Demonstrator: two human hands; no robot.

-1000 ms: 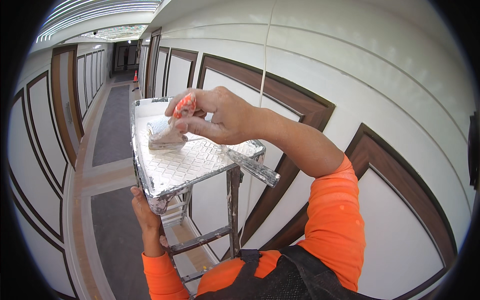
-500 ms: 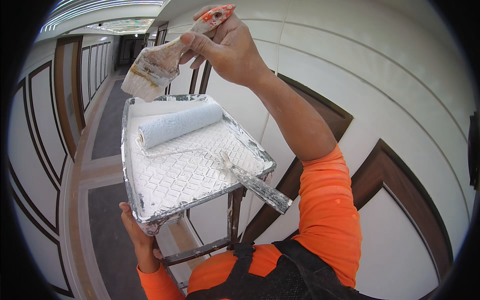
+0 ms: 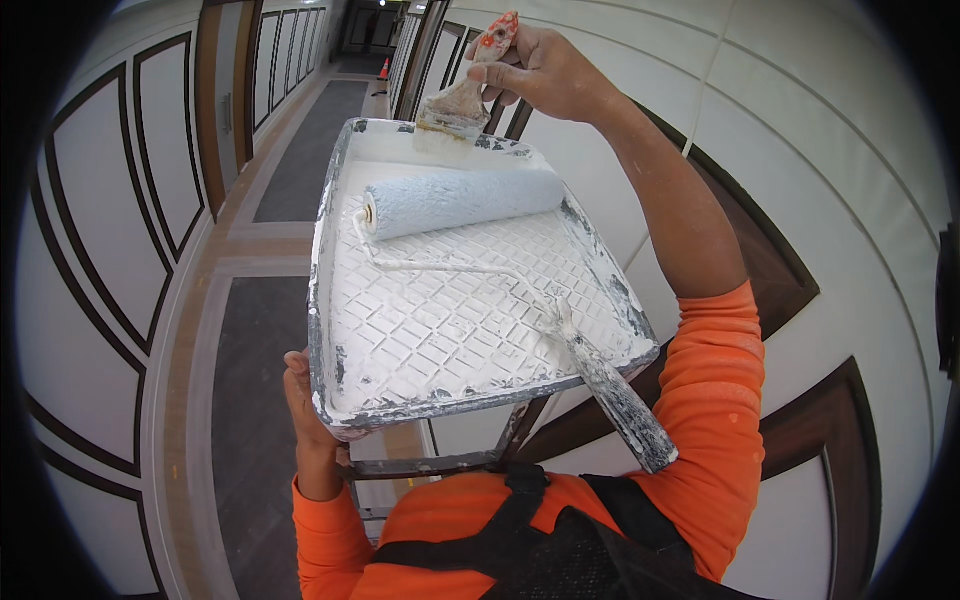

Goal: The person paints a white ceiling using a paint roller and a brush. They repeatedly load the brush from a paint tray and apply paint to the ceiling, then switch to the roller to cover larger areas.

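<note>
Pinched by its handle, a paintbrush (image 3: pixel 458 104) hangs bristles-down from my right hand (image 3: pixel 556 76). White paint crusts the brush, and its handle end is orange-red. The bristle tips dip behind or against the far rim of a paint tray (image 3: pixel 470 345); exact contact is hard to tell. My left hand (image 3: pixel 308 400) grips the tray's near left edge, with most fingers hidden beneath it. White paint coats the tray's ribbed bed. Across its far part lies a pale blue paint roller (image 3: pixel 465 203), its dark, paint-smeared handle (image 3: pixel 622 405) jutting over the near right edge.
Under the tray stands a paint-stained ladder (image 3: pixel 425 466). A white panelled wall with brown trim (image 3: pixel 850 470) rises close on my right. To the left runs a corridor with grey floor strips (image 3: pixel 262 400) and another panelled wall. An orange cone (image 3: pixel 384 69) stands far off.
The paintbrush has come down from above the tray to its far rim, and its bristles now point more straight down. The whole view has shifted, so the tray appears further right and higher.
</note>
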